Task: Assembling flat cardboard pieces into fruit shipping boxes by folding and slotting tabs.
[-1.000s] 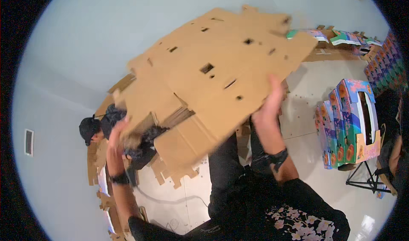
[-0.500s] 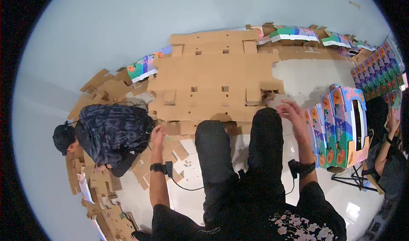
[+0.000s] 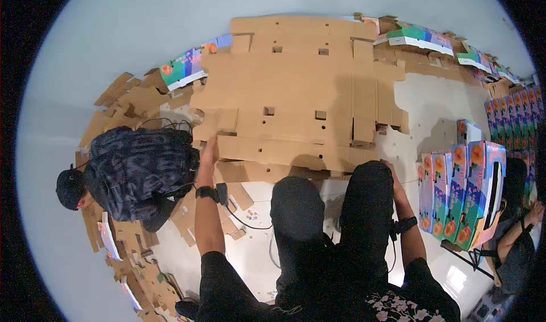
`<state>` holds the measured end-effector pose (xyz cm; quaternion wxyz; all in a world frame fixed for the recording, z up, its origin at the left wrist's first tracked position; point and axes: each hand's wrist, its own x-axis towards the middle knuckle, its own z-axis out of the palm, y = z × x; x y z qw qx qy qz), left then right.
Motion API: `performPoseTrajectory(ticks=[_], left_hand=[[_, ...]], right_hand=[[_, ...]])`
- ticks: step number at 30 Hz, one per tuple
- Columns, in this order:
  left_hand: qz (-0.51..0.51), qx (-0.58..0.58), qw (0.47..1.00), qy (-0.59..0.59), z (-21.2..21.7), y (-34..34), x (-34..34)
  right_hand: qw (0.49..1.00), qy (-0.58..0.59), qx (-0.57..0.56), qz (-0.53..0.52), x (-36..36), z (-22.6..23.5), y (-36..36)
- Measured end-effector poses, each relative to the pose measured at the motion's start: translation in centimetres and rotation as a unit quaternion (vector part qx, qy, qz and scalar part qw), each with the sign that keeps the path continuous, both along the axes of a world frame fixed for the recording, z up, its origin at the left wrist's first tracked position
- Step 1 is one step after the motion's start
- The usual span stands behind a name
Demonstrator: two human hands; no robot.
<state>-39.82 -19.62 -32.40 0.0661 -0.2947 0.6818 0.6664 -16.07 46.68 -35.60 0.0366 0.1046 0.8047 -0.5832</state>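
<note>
A large flat brown cardboard sheet (image 3: 284, 89), with cut slots, small holes and folded side flaps, lies in front of my knees. My left hand (image 3: 210, 150) is at its near left corner, closed on the edge, with some fingers hidden by the board. My right hand (image 3: 390, 168) is beside my right knee, near the sheet's right corner. The knee and thigh cover most of it, so its fingers do not show.
At right stands a row of colourful printed boxes (image 3: 480, 197), beside a person's arm (image 3: 515, 236). A person in a dark patterned jacket (image 3: 142, 174) bends down at left. Cardboard scraps (image 3: 139, 103) pile along the wall. Small bits (image 3: 251, 215) lie on the floor.
My left hand has moved up to the sheet's corner and closed on it. My right hand has gone behind my knee. The sheet looks larger and shifted upward; the view has shifted too.
</note>
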Motion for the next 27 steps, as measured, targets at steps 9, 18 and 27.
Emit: performPoseTrajectory(ticks=[9, 18, 27], left_hand=[[-0.071, -0.244, 0.965, 0.059, 6.4, 3.3, 1.0], [-0.007, -0.249, 0.968, 0.021, 9.4, 3.4, 11.8], [0.116, -0.115, 0.987, -0.009, -2.4, 2.0, 13.0]], right_hand=[[0.986, 0.005, 0.167, 0.018, 0.3, -7.7, 2.5], [0.994, 0.006, 0.012, -0.106, 0.3, 0.3, 1.1], [0.969, 0.025, 0.241, -0.036, -0.8, 0.3, -1.6]])
